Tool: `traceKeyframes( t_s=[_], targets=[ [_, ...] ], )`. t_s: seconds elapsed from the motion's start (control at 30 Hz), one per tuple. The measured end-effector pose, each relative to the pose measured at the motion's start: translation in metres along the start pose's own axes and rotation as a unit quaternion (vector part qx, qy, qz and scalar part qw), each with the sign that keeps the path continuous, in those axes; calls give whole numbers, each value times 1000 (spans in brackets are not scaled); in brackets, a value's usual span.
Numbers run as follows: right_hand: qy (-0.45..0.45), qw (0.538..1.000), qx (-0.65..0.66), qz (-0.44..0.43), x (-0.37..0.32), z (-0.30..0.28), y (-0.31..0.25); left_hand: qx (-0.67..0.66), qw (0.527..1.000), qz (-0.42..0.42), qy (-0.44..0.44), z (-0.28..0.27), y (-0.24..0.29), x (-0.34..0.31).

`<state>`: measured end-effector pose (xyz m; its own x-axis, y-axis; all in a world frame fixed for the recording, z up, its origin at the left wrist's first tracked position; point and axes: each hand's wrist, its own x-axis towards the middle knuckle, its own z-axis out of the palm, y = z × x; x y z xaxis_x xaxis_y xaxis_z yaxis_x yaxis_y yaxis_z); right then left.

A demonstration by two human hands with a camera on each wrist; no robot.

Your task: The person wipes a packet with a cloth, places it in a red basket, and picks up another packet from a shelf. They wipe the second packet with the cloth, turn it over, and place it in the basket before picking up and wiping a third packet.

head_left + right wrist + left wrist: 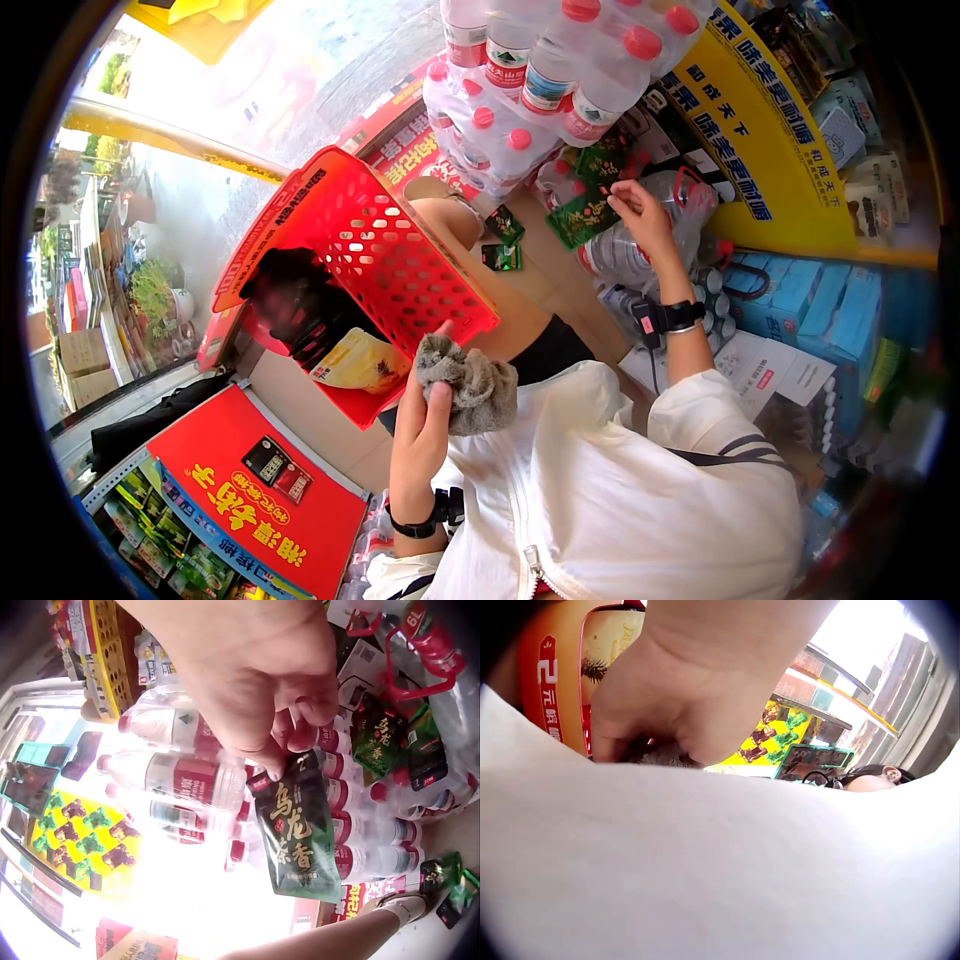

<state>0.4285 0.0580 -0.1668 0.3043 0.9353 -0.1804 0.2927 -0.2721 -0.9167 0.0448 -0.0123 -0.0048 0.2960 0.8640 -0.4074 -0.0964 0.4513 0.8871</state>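
Observation:
My left hand [425, 425] grips a crumpled grey-brown cloth [470, 385] beside the red basket [375, 245]. In the left wrist view a white sleeve covers much of the picture, and only a bit of the cloth [664, 757] shows under the hand [690, 682]. Thumb and fingers of my right hand [255, 682] pinch the top edge of a dark green packet [298, 832], which hangs down in front of bottled water. From the head view, that packet [580, 220] is at the fingertips of the right hand [645, 225].
Shrink-wrapped water bottles [540, 80] are stacked ahead. Two small green packets [502, 257] lie on the floor, and others [375, 735] rest on bottles. Inside the basket are black items and a yellow packet [360, 362]. A red display box [260, 480] stands at lower left, blue packs [790, 300] at right.

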Motion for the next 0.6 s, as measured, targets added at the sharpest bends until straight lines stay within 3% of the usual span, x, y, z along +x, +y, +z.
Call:
traceKeyframes(
  t_s=[0.03,0.07,0.1,0.13,0.17,0.2,0.23,0.3,0.37,0.43,0.47,0.5,0.6],
  targets=[
    [-7,998,19,-59,-11,-1,-8,46,999,14,22,8,6,3],
    [-11,998,16,-61,-25,-3,-28,1,996,47,71,13,-4,7],
    [-52,994,98,-14,-42,-5,-56,-2,996,47,75,10,-8,10],
    [-92,979,178,34,-55,-4,-80,46,997,67,10,4,-11,12],
    [-97,979,176,33,-64,3,-96,93,990,86,-56,-3,-11,14],
    [-161,960,225,-43,-72,15,-110,146,978,42,-142,-13,-10,16],
    [-223,928,273,-118,-79,27,-125,145,979,43,-138,-12,-10,17],
    [-268,944,148,-121,-90,53,-161,15,990,7,-137,-3,-11,17],
    [-274,931,-47,-237,-95,82,-202,-79,990,-20,-118,-1,-12,12],
    [-245,921,-27,-302,-104,113,-217,-94,986,-27,-138,-9,-17,0],
    [-236,893,-12,-384,-105,127,-215,-40,989,-35,-140,-11,-8,-4],
    [-251,881,-29,-400,-107,133,-222,20,987,-93,-126,-8,5,-6],
    [-255,872,-12,-418,-105,142,-221,18,993,-87,-80,-14,-4,-12]
  ],
)
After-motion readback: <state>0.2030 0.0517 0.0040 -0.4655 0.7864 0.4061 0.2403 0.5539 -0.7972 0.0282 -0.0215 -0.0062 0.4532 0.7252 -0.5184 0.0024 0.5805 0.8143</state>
